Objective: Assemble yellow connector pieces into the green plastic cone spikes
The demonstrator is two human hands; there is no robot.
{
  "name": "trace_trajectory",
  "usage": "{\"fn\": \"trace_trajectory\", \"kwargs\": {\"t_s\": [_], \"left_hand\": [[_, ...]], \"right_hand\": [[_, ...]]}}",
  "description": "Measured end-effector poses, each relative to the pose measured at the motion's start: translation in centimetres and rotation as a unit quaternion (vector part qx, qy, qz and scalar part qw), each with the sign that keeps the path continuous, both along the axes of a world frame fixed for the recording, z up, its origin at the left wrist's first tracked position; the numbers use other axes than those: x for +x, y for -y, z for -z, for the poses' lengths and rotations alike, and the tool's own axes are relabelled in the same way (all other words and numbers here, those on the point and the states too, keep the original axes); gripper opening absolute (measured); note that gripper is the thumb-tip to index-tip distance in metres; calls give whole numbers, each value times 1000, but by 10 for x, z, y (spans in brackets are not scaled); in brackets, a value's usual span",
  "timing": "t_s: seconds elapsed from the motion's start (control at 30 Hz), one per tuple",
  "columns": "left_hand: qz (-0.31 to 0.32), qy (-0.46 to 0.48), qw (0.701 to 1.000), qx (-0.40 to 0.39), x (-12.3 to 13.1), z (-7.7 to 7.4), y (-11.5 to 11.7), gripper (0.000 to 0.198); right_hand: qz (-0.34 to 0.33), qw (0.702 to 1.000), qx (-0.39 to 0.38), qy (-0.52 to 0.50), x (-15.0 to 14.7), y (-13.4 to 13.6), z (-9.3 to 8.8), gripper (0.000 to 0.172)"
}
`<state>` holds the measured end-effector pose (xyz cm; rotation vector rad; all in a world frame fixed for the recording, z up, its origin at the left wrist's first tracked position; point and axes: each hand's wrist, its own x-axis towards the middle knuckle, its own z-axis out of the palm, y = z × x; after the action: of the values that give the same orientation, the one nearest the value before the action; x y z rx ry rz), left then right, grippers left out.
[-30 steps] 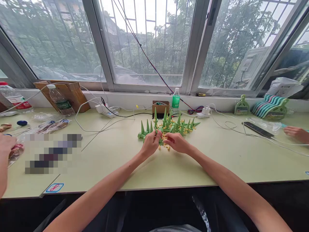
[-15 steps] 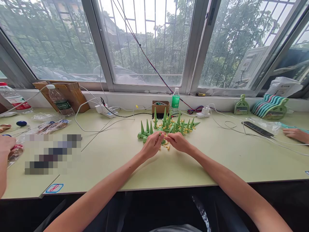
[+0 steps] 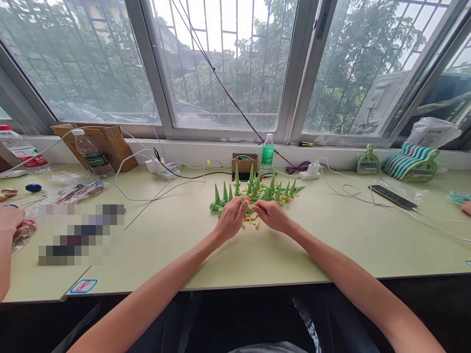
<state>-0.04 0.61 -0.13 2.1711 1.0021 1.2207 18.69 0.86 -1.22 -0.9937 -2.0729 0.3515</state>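
Note:
Near the middle of the table, my left hand (image 3: 231,216) is closed around a green plastic spike, mostly hidden by the fingers. My right hand (image 3: 271,215) is close beside it, its thumb and fingers pinched together. Whatever is in that pinch is too small or too hidden to name. Just beyond both hands stand several green cone-shaped plastic spikes (image 3: 271,184), many with small yellow fittings around them. Loose yellow plastic fittings (image 3: 256,224) lie on the table below and between my hands.
A green-labelled bottle (image 3: 268,153) and a small cardboard box (image 3: 245,160) stand behind the spikes. White cables (image 3: 147,198) cross the table; a phone (image 3: 393,196) lies right. Green dustpan-like pieces (image 3: 412,164) stand farther right. Other people's hands (image 3: 11,218) show at both edges.
My hands stay almost in place, with small finger movements; the right fingers shift slightly. The other person's hand at the right edge has moved outward, mostly out of view.

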Motion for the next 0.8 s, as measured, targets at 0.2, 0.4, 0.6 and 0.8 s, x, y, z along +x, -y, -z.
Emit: {"fn": "trace_trajectory", "kwargs": {"t_s": [0.2,0.4,0.6,0.8], "left_hand": [[0,94,994,-48,1,-1,0,40],[24,152,975,-162,2,-3,-3,38],[114,159,937,-288,4,-5,-1,44],[135,153,934,-292,2,-9,2,43]], "right_hand": [[54,997,12,-51,1,-3,2,36],[53,995,25,-77,0,1,-3,33],[7,999,17,-50,-2,4,-5,33],[0,999,10,-42,-1,1,-1,38]]}}
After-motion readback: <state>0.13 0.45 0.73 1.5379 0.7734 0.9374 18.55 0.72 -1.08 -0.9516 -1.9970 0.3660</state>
